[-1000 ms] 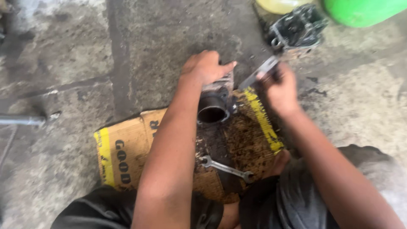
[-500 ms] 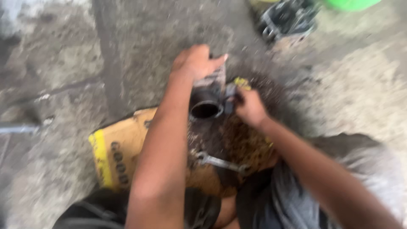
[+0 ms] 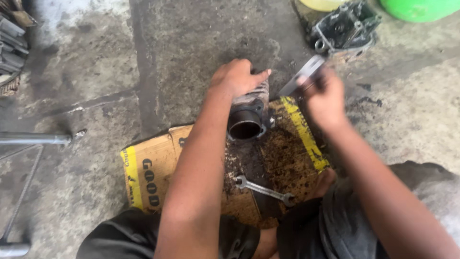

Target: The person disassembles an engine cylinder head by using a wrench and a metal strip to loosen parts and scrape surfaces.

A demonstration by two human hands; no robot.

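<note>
Greasy finned metal cylinder (image 3: 249, 115), left hand (image 3: 235, 76) clamped on top; right hand (image 3: 326, 98) at three o'clock grips flat grey blade (image 3: 302, 76), which could slip.

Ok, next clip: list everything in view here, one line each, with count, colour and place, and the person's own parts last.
engine cylinder: one, grey metal, open bore towards the camera, on the cardboard
cardboard sheet: one, brown with yellow edges, oil-stained, on the concrete floor
spanner: one, silver, on the cardboard near the knees
flat metal tool: one, silver, blurred
engine part: one, dark grey, top right
basin: one, green, top right corner
metal bar: one, grey, left edge
left hand: on the cylinder
right hand: gripping the flat tool
</note>
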